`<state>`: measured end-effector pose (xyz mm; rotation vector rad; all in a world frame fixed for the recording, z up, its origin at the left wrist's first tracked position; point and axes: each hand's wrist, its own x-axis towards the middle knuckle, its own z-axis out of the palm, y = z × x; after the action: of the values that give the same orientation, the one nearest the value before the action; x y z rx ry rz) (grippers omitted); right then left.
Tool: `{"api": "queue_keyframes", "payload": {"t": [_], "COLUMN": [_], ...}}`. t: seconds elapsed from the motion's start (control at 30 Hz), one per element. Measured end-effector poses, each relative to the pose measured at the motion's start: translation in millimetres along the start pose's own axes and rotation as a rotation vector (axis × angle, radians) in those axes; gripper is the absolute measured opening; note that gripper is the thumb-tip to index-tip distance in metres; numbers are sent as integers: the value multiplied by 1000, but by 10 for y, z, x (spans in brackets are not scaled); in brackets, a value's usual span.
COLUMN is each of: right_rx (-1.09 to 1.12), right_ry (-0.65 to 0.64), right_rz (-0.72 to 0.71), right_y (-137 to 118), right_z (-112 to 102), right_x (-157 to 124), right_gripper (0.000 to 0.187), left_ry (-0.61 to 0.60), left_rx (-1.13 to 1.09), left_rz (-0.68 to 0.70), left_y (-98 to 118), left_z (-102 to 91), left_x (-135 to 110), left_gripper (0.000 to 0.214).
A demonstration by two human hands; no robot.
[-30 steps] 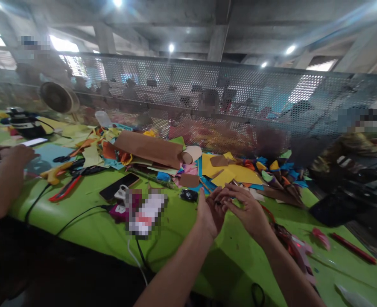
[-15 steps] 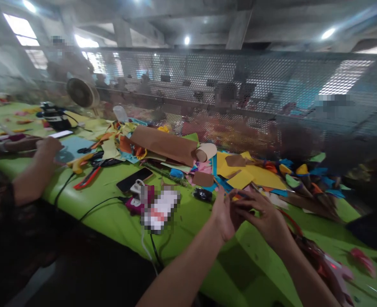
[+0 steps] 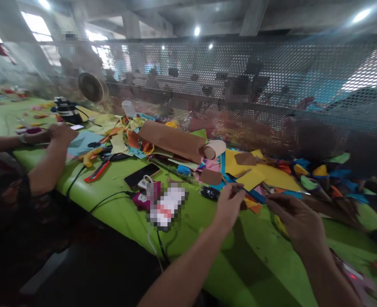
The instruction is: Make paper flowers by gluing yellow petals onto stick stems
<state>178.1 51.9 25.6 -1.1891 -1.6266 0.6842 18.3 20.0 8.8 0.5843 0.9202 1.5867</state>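
Observation:
My left hand (image 3: 230,205) is pinched closed near the middle of the green table (image 3: 246,251). To its right, my right hand (image 3: 299,219) is closed too, thumb and fingers pressed together. Between the two sets of fingertips runs a narrow dark blue strip (image 3: 255,195), seemingly paper, each hand at one end of it. Orange paper scraps (image 3: 252,205) lie just below the strip. Left of my left hand sits a small black wrapped bundle (image 3: 210,192). Something yellow (image 3: 281,226) shows partly behind my right hand.
Coloured paper sheets (image 3: 274,177) and a brown paper roll (image 3: 175,140) line the back, before a mesh screen (image 3: 188,85). A phone (image 3: 142,175), a purple power adapter (image 3: 145,198) and cables lie left. A pink glue gun (image 3: 355,277) sits right. A co-worker's hands (image 3: 55,135) are far left.
My hands were close together with fingers overlapping; they have moved apart, the right one rightward, and the blue strip now shows between them. The whole view has shifted slightly.

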Motion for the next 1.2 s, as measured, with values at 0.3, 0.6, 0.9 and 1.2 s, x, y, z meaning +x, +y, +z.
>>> {"api": "queue_keyframes", "payload": {"t": [0.3, 0.6, 0.9, 1.2], "right_rx": [198, 272, 432, 559], "right_ry": [61, 67, 70, 104], "right_rz": [148, 132, 154, 152], "right_y": [27, 13, 108, 64], "right_z": [-55, -20, 52, 121], "right_x": [12, 23, 12, 28], "right_gripper": [33, 29, 31, 22], "left_ry": [13, -124, -95, -118], "left_rx": [1025, 1565, 1498, 762], "left_rz": [298, 261, 263, 145], "left_y": [-24, -160, -101, -223], "left_z": [-252, -148, -195, -222], "left_x": [56, 44, 21, 92], "left_gripper": [43, 34, 34, 39]}}
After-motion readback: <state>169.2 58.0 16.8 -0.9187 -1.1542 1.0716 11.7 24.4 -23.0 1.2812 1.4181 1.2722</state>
